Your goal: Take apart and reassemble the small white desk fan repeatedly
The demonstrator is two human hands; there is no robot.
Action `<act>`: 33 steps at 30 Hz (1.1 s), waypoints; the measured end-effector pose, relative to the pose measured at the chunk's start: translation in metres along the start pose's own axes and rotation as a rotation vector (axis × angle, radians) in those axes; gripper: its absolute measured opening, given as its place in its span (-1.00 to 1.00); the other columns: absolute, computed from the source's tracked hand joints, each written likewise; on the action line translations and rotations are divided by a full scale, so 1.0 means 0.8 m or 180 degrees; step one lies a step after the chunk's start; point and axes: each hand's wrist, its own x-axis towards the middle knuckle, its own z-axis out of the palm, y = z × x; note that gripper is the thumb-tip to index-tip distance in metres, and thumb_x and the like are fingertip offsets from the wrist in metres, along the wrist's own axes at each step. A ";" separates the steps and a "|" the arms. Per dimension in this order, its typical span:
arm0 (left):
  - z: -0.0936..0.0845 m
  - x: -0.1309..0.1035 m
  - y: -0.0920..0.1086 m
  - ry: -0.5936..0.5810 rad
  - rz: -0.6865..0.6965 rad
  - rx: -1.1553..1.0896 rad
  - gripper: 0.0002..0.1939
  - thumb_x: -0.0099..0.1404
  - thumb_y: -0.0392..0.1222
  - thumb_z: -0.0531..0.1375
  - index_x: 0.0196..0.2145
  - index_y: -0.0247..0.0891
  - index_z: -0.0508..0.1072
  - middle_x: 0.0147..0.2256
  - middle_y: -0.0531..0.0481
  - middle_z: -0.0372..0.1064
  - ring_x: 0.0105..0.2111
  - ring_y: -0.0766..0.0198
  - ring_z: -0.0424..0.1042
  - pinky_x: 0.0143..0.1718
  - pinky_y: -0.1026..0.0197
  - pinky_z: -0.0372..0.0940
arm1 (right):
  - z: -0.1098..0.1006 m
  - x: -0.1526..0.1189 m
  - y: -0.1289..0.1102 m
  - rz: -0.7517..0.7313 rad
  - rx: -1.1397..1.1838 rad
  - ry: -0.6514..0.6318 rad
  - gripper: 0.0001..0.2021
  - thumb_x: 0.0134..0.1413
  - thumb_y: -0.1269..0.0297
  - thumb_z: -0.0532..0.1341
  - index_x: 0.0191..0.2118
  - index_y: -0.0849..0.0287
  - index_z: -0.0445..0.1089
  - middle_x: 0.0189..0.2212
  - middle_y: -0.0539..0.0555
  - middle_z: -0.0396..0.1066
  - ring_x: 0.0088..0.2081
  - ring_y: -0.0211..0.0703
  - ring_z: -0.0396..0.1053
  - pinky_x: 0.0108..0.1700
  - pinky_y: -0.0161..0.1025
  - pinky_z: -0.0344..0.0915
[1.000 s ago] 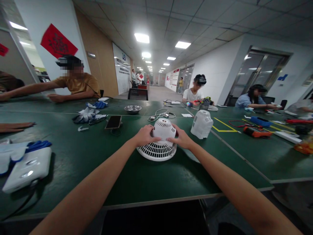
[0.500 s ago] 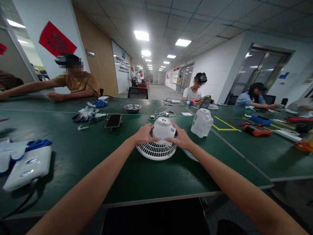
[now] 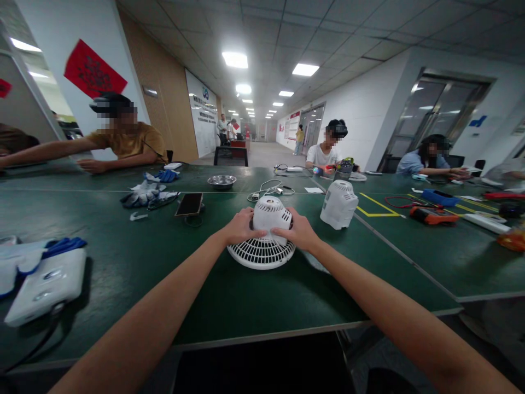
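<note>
A white fan head (image 3: 270,214) lies on the green table, its round slotted grille (image 3: 262,254) underneath and its domed motor housing facing up. My left hand (image 3: 243,226) grips the housing from the left, thumb across its front. From the right, my right hand (image 3: 301,230) is closed on the same housing, its thumb near the other thumb. The far fingers of both hands are partly hidden behind the housing. Right of my right hand, apart from it, a white plastic fan base (image 3: 339,205) stands upright on the table.
Left of my hands lie a phone (image 3: 189,204), work gloves (image 3: 145,194) and a white power bank (image 3: 49,284). A steel bowl (image 3: 222,181) and a coiled white cable (image 3: 270,189) sit farther back. An orange multimeter (image 3: 433,215) rests at right. Other people sit around the table.
The motor housing has turned or tilted slightly to the left between my hands. Both hands keep their hold, and the fan base stays where it was.
</note>
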 end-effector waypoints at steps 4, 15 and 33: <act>-0.001 -0.001 -0.001 -0.0239 0.0132 0.0122 -0.26 0.06 0.27 0.29 0.10 -0.22 0.44 0.04 -0.24 0.33 0.04 -0.16 0.29 0.08 -0.16 0.17 | -0.002 -0.004 -0.001 -0.0156 -0.0147 0.0025 -0.42 -0.06 -0.06 0.35 0.03 0.15 0.28 -0.13 0.15 0.47 -0.11 0.04 0.43 -0.09 -0.05 0.33; 0.007 -0.002 -0.003 0.0125 0.0053 0.0482 -0.18 0.08 0.25 0.28 0.17 -0.29 0.31 0.06 -0.28 0.31 0.04 -0.15 0.32 0.07 -0.12 0.20 | 0.011 -0.006 -0.008 0.0020 -0.0817 0.0339 -0.29 -0.02 -0.18 0.28 0.15 0.17 0.22 -0.13 0.24 0.45 -0.14 0.18 0.43 -0.07 0.05 0.31; 0.006 -0.008 0.011 0.0140 0.0570 -0.0329 0.24 -0.05 0.02 0.40 0.40 -0.13 -0.26 0.25 -0.35 0.10 0.10 -0.27 0.32 0.09 -0.19 0.20 | 0.001 -0.008 0.010 -0.0371 0.0681 -0.0515 -0.02 -0.14 0.46 0.21 0.40 0.00 -0.25 -0.56 -0.18 0.30 -0.55 -0.29 0.25 -0.41 -0.33 0.23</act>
